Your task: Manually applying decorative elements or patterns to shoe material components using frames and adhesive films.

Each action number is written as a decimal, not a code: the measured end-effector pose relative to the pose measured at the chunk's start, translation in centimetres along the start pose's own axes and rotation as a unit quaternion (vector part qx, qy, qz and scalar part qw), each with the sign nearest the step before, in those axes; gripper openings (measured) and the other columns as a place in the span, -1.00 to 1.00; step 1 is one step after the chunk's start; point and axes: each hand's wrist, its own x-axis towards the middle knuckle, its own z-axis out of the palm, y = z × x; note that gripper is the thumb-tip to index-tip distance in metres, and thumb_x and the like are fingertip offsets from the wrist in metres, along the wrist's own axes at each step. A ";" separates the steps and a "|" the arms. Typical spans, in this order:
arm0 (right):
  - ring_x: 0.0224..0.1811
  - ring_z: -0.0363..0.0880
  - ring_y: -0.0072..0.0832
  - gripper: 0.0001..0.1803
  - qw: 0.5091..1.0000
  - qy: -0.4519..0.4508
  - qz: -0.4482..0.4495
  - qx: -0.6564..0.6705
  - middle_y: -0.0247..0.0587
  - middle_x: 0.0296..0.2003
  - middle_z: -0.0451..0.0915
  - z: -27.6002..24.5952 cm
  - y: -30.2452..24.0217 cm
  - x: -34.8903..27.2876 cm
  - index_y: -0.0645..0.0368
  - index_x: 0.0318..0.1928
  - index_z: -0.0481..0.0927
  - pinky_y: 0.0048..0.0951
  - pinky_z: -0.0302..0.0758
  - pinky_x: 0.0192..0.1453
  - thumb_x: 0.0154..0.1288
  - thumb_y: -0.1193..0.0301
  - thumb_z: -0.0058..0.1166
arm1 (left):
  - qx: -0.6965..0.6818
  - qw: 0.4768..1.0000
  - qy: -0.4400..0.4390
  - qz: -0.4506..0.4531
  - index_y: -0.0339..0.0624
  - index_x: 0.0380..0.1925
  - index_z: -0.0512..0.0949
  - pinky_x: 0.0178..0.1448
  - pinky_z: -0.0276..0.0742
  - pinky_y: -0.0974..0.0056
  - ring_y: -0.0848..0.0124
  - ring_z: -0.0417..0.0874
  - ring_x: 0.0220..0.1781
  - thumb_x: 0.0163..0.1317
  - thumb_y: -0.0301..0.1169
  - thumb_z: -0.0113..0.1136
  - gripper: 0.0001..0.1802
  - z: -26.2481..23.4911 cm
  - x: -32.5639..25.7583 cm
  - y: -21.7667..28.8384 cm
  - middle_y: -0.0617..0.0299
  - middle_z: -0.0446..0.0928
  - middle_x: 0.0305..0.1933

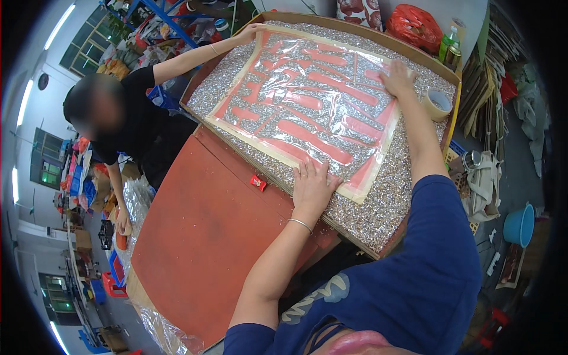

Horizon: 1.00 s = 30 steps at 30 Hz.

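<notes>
A clear plastic sheet (299, 97) with pink patches and a cream tape border lies over a bed of silvery glittering bits (373, 222) in a shallow tray (349, 238). My left hand (312, 188) rests flat on the sheet's near taped edge, fingers spread. Farther off, my right hand (399, 78) presses the right-hand edge with its fingers stretched out. Neither palm's underside shows. A co-worker's hand (248, 34) touches the sheet's far left corner. Beside my right forearm, a roll of tape (436, 105) sits on the bits.
Left of the tray stands a reddish-brown tabletop (201, 236) bearing a small red packet (258, 183). A red plastic bag (413, 25) and a green bottle (449, 42) stand beyond the far rim. On the right are a light cloth bag (486, 188) and a blue bucket (519, 225).
</notes>
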 end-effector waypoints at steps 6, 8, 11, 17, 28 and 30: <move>0.40 0.07 -0.17 -0.31 0.994 0.052 0.005 -0.100 -0.03 0.21 0.35 -2.0 3.3 0.3 0.21 0.19 0.37 0.31 -0.16 0.37 0.24 -0.07 -0.09 | -0.002 1.000 0.001 0.007 -0.07 0.20 0.35 0.41 0.03 -0.08 -0.18 0.16 0.37 0.25 0.12 -0.07 -0.34 0.2 0.1 0.1 -0.35 0.21 0.28; 0.34 0.17 -0.16 -0.36 0.996 0.044 -0.012 -0.074 -0.04 0.14 0.42 -3.8 3.3 0.2 0.21 0.12 0.43 0.28 -0.12 0.36 0.22 -0.03 -0.04 | -0.001 1.000 0.011 0.003 -0.08 0.20 0.35 0.41 0.02 -0.09 -0.19 0.16 0.37 0.25 0.12 -0.07 -0.34 0.2 0.0 0.0 -0.35 0.21 0.28; 0.15 0.39 -0.13 -0.43 0.999 0.033 -0.035 -0.025 -0.09 -0.02 0.54 -4.8 4.4 1.5 0.22 -0.01 0.50 0.20 0.07 0.29 0.14 0.02 0.09 | 0.003 1.000 0.018 0.003 -0.09 0.22 0.33 0.41 0.00 -0.11 -0.20 0.15 0.38 0.26 0.10 -0.09 -0.34 0.2 0.0 0.3 -0.36 0.19 0.29; -0.42 0.58 -0.42 -0.50 0.875 0.054 0.077 0.476 -0.31 -0.46 0.59 -3.4 9.2 3.3 0.22 -0.17 0.54 -0.36 0.45 -0.40 -0.03 0.12 0.34 | 0.004 1.000 0.019 -0.014 -0.10 0.26 0.27 0.42 -0.01 -0.13 -0.21 0.09 0.40 0.29 0.09 -0.14 -0.33 0.1 -0.2 0.4 -0.36 0.11 0.34; -0.33 0.54 -0.66 -0.69 0.627 0.194 -0.123 0.745 -0.36 -0.26 0.61 -19.8 5.9 -3.6 0.25 -0.06 0.56 -0.61 0.48 -0.27 0.23 0.37 0.22 | -0.022 0.998 -0.035 -0.041 -0.27 0.32 0.13 0.46 -0.09 -0.07 -0.11 -0.01 0.46 0.31 0.10 -0.18 -0.23 0.1 -0.2 -0.4 -0.28 0.01 0.40; -0.35 0.54 -0.68 -0.72 0.616 0.220 -0.174 0.736 -0.38 -0.28 0.61 -25.0 6.8 -3.3 0.26 -0.10 0.56 -0.61 0.48 -0.30 0.27 0.35 0.18 | -0.021 0.998 -0.054 -0.036 -0.28 0.28 0.18 0.47 -0.12 -0.05 -0.11 -0.04 0.47 0.30 0.07 -0.14 -0.26 -0.3 -0.2 0.4 -0.25 0.00 0.41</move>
